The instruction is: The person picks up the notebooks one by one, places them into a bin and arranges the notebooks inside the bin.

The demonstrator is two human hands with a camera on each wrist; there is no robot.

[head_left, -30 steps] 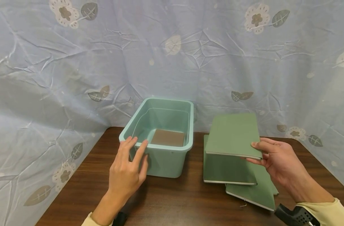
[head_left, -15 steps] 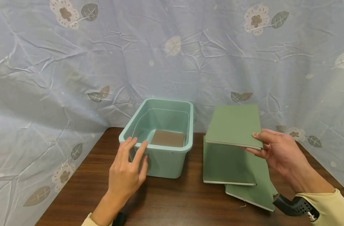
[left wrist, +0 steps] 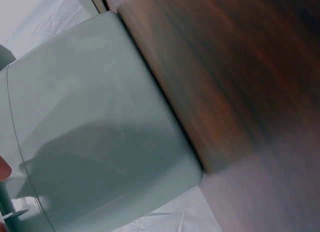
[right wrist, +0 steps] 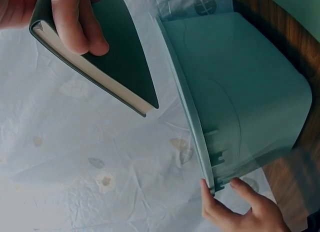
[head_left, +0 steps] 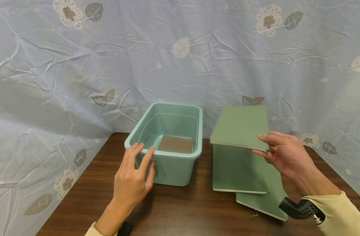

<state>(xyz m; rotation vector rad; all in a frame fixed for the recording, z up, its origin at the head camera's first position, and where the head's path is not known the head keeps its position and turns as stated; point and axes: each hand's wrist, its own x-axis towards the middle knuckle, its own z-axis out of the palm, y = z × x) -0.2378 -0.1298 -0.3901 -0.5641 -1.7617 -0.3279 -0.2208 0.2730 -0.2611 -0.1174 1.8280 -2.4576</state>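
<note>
My right hand (head_left: 287,154) pinches a green hardcover book (head_left: 240,126) by its near right corner, thumb on top and fingers underneath. The book hangs level above another green book (head_left: 239,170), which lies on a further green book (head_left: 271,193). In the right wrist view the held book's page edges (right wrist: 95,74) show pale. On the left stands a pale teal plastic bin (head_left: 171,170). The fingertips of my left hand (head_left: 132,180) rest on its front left rim, fingers fairly straight, thumb by the outer wall. Inside the bin lies a flat brown, book-like piece (head_left: 176,144).
The dark wooden table (head_left: 191,209) runs up to a pale blue-grey floral cloth (head_left: 180,65) behind and at both sides. A strip of table separates the bin from the book stack. A black wrist mount (head_left: 301,208) sits on the right wrist.
My right hand has raised the green book off the stack and then shifted it slightly left. The left hand and the bin stay where they were.
</note>
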